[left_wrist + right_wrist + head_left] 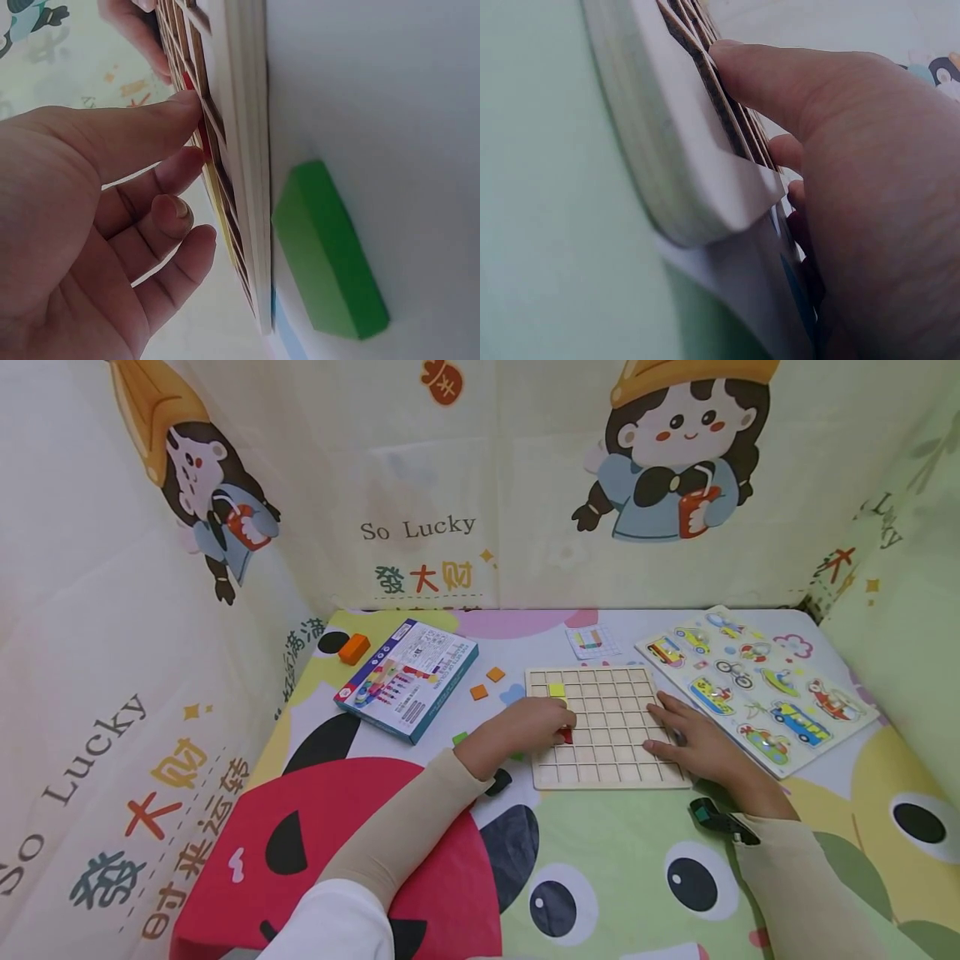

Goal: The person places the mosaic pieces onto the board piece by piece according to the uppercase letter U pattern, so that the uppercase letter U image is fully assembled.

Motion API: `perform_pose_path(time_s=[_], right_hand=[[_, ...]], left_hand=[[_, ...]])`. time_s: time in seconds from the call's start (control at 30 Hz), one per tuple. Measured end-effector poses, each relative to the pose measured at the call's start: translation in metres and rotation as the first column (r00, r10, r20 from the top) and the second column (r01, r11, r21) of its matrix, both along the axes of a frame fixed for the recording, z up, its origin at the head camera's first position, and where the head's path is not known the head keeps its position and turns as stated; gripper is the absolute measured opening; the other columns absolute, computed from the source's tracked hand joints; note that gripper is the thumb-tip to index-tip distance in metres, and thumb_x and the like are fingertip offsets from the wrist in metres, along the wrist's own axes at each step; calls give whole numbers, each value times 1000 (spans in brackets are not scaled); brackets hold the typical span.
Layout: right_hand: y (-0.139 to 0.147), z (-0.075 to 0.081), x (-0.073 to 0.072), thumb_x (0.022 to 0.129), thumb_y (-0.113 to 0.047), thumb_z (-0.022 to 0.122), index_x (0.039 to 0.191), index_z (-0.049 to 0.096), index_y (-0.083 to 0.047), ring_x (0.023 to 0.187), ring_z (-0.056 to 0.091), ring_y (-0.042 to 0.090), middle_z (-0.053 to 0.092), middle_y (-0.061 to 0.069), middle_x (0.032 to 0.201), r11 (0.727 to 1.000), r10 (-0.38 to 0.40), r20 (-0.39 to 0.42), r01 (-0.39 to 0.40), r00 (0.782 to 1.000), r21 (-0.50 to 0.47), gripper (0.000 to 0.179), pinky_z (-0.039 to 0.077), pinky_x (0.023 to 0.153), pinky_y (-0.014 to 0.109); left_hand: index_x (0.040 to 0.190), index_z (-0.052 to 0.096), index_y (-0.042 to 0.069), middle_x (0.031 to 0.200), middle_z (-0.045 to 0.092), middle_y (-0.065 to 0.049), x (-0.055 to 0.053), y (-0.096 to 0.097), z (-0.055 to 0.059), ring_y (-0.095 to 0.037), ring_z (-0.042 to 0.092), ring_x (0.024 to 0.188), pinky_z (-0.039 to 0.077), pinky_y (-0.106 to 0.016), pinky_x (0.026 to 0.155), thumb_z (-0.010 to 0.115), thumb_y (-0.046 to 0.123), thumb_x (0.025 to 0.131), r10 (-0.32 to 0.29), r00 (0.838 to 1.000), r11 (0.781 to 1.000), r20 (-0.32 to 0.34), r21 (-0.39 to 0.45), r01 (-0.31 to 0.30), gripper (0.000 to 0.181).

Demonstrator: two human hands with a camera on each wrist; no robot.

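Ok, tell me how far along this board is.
Looks done: a yellow piece sits on the grid board, upper left. In hand: the left hand holds a red piece against the board; whether it is seated is hidden. The right hand rests at the right edge. Remaining: likely the orange pieces and green piece lying beside the board, which is mostly bare.

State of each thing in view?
Grid board: flat, mostly unfilled
Yellow tile: on grid board
Red piece: on grid board, partly hidden
Left hand: fingers at red piece
Right hand: resting on grid board
Orange tiles: loose
Green block: loose
Orange block: loose
Box: lying flat
Picture board: flat
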State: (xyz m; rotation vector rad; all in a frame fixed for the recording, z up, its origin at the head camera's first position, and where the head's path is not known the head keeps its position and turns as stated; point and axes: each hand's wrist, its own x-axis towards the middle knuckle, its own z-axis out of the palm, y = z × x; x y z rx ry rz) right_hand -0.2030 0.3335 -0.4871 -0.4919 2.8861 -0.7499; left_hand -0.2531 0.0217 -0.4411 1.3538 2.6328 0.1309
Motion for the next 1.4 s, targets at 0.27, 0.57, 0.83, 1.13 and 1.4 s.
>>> perform_pose_path(time_s=[0.27, 0.57, 0.83, 1.13, 1.4], right_hand=[[0, -1, 0, 92, -50, 61, 151, 32, -3, 142, 11, 45, 13, 19, 159, 1000, -1, 0, 1, 1000, 3, 80, 16, 105, 65], [0, -1, 0, 92, -50, 60, 151, 31, -3, 143, 11, 45, 12, 18, 159, 1000, 5, 5, -5, 1000, 7, 80, 15, 105, 66], [1, -1, 0, 92, -50, 60, 151, 31, -4, 142, 11, 45, 11, 18, 160, 1000, 9, 1, -9, 1000, 10, 80, 15, 105, 66], [-1, 3, 3, 93, -50, 60, 151, 30, -3, 142, 11, 47, 11, 19, 159, 1000, 7, 15, -7, 1000, 12, 81, 16, 104, 67], [-3, 4, 2, 93, -49, 60, 151, 32, -3, 142, 11, 47, 11, 19, 159, 1000, 6, 12, -6, 1000, 10, 80, 16, 104, 68]], left_hand=[[95, 63, 22, 86, 51, 8, 0, 2, 2, -8, 49, 79, 41, -22, 68, 67, 19, 93, -13, 1000, 1000, -17, -3, 13, 5], [107, 68, 20, 93, 55, 8, 0, -1, 0, -6, 50, 84, 43, -21, 73, 64, 22, 95, -13, 1000, 1000, -15, -10, 13, 13], [117, 70, 19, 104, 60, 5, 0, -13, 3, -7, 53, 88, 45, -21, 74, 61, 19, 95, 50, 998, 999, 22, -15, -50, 24], [119, 68, 20, 111, 61, 6, -2, -33, 0, -6, 53, 92, 46, -21, 76, 61, 26, 96, 104, 994, 995, 37, -19, -103, 25], [117, 69, 20, 98, 57, 8, 3, -52, 1, -8, 50, 84, 43, -20, 64, 62, 30, 94, 159, 986, 987, 47, -19, -158, 26]])
